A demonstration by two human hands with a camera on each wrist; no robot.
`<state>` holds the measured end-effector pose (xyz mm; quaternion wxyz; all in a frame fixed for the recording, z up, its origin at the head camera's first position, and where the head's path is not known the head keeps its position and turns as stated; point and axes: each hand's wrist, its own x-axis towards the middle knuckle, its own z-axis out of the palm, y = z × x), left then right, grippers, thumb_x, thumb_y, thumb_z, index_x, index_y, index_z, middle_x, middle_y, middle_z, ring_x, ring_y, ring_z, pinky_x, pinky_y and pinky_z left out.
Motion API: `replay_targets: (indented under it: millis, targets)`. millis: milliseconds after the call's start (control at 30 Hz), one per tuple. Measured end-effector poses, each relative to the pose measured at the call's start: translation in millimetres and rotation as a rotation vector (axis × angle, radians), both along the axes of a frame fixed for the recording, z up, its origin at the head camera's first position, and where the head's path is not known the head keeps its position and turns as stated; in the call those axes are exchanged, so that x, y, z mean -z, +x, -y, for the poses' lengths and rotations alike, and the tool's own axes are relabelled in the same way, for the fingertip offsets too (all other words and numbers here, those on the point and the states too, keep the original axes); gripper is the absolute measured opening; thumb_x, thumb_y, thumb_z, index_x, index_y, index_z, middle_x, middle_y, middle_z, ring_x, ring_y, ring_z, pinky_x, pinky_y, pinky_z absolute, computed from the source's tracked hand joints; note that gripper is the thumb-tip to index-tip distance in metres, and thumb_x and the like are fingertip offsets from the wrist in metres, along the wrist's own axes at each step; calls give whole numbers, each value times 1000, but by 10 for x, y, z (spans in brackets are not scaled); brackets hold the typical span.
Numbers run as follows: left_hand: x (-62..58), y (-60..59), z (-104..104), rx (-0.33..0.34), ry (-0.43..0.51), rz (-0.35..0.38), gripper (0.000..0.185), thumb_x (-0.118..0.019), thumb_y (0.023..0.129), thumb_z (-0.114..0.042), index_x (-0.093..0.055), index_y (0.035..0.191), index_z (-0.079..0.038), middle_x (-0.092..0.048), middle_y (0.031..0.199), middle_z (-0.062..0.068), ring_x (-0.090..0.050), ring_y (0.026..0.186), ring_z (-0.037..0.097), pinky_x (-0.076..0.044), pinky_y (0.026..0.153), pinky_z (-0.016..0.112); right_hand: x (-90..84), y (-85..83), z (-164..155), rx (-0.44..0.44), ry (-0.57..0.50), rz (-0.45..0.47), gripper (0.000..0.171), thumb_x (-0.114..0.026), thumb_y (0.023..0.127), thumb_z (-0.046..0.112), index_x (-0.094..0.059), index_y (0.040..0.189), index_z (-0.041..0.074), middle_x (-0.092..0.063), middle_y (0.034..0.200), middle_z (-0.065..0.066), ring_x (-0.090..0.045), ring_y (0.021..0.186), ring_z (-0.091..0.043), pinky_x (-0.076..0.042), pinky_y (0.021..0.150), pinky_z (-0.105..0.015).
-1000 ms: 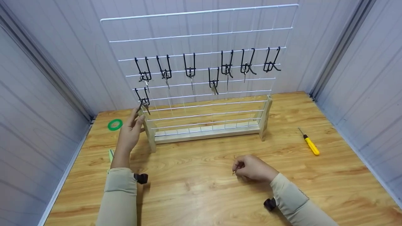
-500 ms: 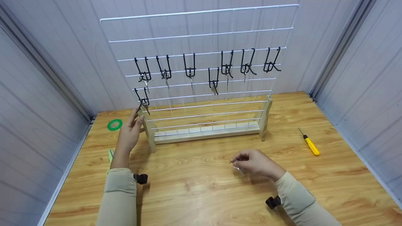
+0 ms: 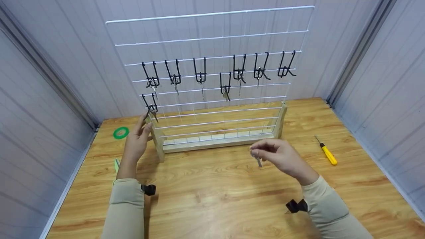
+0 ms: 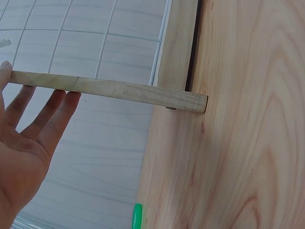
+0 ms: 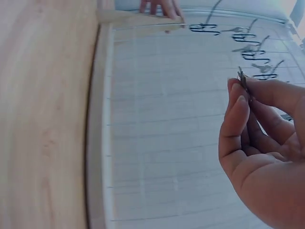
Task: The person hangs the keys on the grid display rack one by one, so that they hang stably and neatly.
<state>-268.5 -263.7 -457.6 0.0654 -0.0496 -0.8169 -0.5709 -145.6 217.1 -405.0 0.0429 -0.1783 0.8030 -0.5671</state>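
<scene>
The right hand (image 3: pixel 282 157) pinches a key (image 3: pixel 258 161) above the surface's (image 3: pixel 212 196) middle; the left hand (image 3: pixel 137 141), fingers straight, rests against the rack's wooden post (image 3: pixel 158 142).

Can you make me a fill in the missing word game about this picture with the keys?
The right hand pinches a small ____.
The left hand touches the rack's wooden ____.
The screwdriver has a ____ handle.
The ring of tape is ____.

Missing words: key; post; yellow; green
</scene>
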Motion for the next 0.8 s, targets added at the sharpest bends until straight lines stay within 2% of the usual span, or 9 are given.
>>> replay_targets:
  millis: [100, 167, 367, 500, 633, 800]
  targets:
    - [1, -1, 6, -2, 3, 13, 62, -48, 114, -43, -26, 171, -33, -27, 178, 7, -43, 158, 32, -57, 115, 50, -189, 18, -37, 77, -18, -73, 25, -72, 103, 15, -75, 122, -1, -79, 108, -5, -71, 91, -9, -63, 81, -23]
    - [1, -4, 7, 5, 8, 14, 62, -48, 114, -41, -25, 171, -32, -27, 178, 10, -43, 159, 32, -57, 115, 51, -316, 26, -68, 137, -30, -107, 25, -73, 103, 15, -75, 123, 1, -80, 107, 1, -72, 92, -10, -64, 81, -22]
    - [-11, -1, -8, 11, 12, 8, 62, -49, 114, -39, -26, 171, -30, -28, 176, 20, -42, 159, 36, -55, 116, 56, -650, -18, -147, 298, -149, -192, 26, -73, 103, 14, -75, 124, 0, -80, 106, 4, -74, 95, -10, -65, 84, -22]
    - [-19, 6, -10, 17, 17, 1, 62, -49, 114, -38, -26, 171, -30, -27, 176, 19, -41, 159, 37, -55, 117, 56, -818, -98, -181, 374, -309, -241, 23, -74, 101, 10, -75, 119, -5, -80, 98, 1, -71, 85, -10, -64, 78, -20]
    - [-18, 3, -6, 15, 19, -6, 61, -49, 114, -38, -28, 171, -30, -28, 176, 17, -41, 159, 36, -55, 116, 55, -938, -203, -188, 406, -559, -251, 16, -74, 99, 2, -75, 112, -6, -80, 94, -5, -70, 81, -12, -63, 73, -20]
    - [-14, 1, -9, 10, 24, -11, 62, -50, 114, -39, -28, 171, -29, -30, 176, 17, -41, 159, 37, -55, 116, 56, -1019, -335, -187, 444, -726, -252, 10, -73, 99, -1, -74, 108, -5, -78, 93, -8, -68, 79, -14, -60, 67, -21]
